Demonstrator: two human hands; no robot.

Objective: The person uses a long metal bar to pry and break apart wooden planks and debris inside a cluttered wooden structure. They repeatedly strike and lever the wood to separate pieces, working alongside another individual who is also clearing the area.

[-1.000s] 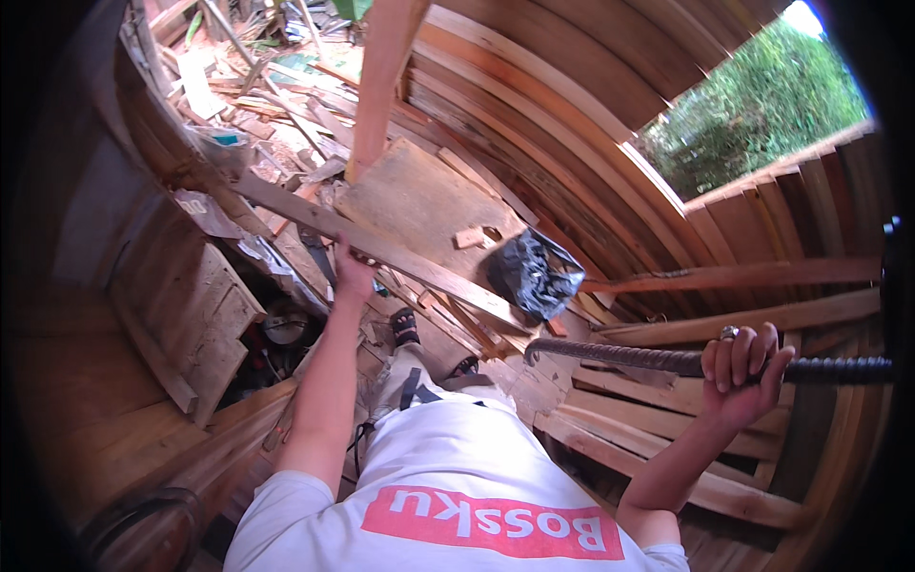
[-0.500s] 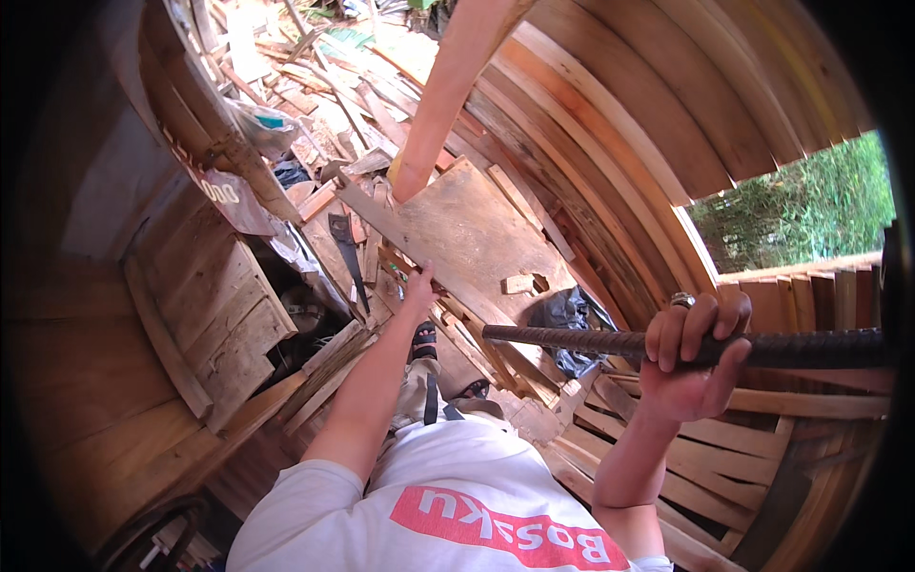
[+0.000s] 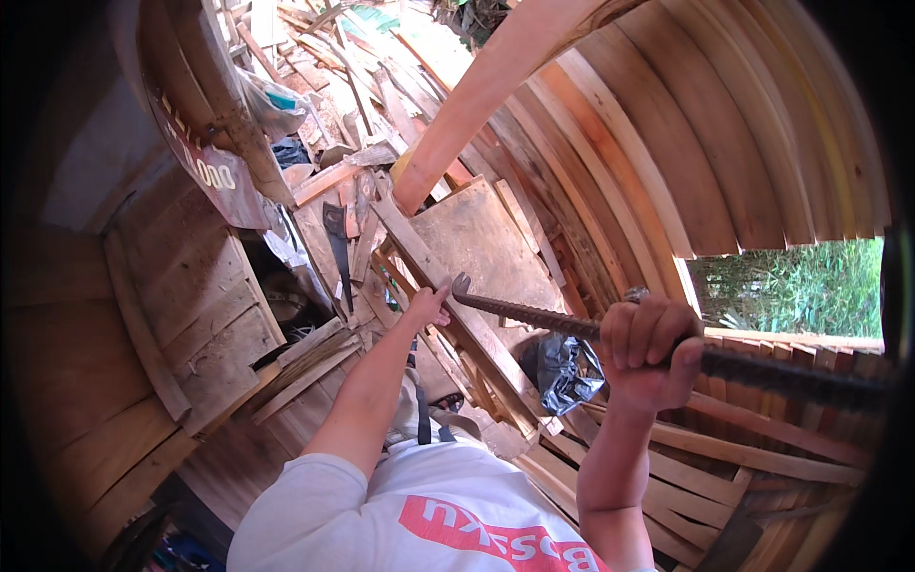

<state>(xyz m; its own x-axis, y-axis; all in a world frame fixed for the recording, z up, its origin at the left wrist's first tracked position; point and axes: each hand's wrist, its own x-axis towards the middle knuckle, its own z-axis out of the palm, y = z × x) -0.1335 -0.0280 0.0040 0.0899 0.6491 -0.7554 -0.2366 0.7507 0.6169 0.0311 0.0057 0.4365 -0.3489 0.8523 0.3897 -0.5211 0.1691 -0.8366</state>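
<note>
My right hand [image 3: 653, 353] is wrapped round a dark ribbed steel crowbar [image 3: 534, 313], which slants across from the right. Its bent, claw-like end [image 3: 460, 285] hangs over or against a long wooden plank [image 3: 496, 345], close to my left fingers; contact cannot be made out. My left hand [image 3: 429, 306] grips the near edge of that plank, with part of the fingers hidden. Beyond the plank lies a worn plywood board [image 3: 472, 229]. A handsaw [image 3: 340, 250] with a dark handle rests left of the plank.
A thick wooden post [image 3: 477, 110] slants up past the board. Beside the plank's near end sits a black plastic bag [image 3: 564, 374]. Scrap wood [image 3: 353, 71] covers the ground ahead. Stacked boards [image 3: 658, 124] stand on the right, and a wooden panel [image 3: 191, 324] is at the left.
The crowbar has swung so that its bent end shows above the plank near my left hand. My right hand has moved slightly left. The left hand stays at the plank, and the view has shifted.
</note>
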